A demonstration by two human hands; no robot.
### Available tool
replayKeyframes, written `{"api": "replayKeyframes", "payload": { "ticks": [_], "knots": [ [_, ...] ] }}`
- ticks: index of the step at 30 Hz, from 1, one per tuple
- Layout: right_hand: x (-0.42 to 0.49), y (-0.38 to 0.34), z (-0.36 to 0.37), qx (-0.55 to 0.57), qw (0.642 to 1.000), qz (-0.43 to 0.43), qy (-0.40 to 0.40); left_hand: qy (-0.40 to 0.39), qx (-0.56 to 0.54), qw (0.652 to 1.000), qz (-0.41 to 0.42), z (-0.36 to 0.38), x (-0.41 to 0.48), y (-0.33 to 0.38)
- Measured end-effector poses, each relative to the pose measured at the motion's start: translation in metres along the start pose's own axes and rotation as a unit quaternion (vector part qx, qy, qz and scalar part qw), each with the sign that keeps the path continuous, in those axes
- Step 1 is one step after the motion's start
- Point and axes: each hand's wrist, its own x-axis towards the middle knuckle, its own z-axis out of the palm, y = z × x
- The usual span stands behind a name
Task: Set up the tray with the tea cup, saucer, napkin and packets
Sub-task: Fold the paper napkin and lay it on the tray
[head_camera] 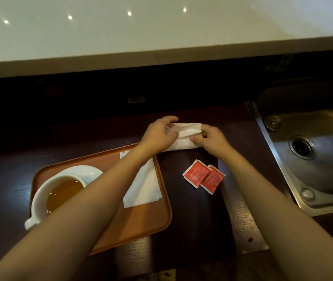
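An orange tray lies on the dark counter at the left. On it a white tea cup full of amber tea stands on a white saucer, and a white napkin lies flat at the tray's right side. Beyond the tray's far right corner, both hands hold a second white napkin on the counter: my left hand pinches its left end, my right hand its right end. Two red packets, overlapping, lie on the counter right of the tray.
A steel sink with a drain is set into the counter at the right. A raised pale ledge runs across the back, with a dark recess beneath it. My forearms cross over the tray and the counter's front.
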Motion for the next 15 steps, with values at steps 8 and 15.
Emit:
{"api": "replayKeyframes", "payload": {
  "ticks": [8, 15],
  "knots": [
    [0.011, -0.002, 0.008, -0.088, 0.988, 0.075, 0.097, 0.025, 0.190, 0.969, 0.159, 0.025, -0.016, -0.011],
    [0.003, 0.008, -0.004, -0.183, 0.967, -0.012, 0.178, -0.015, 0.272, 0.948, 0.163, 0.035, 0.003, -0.020]
  ]
}}
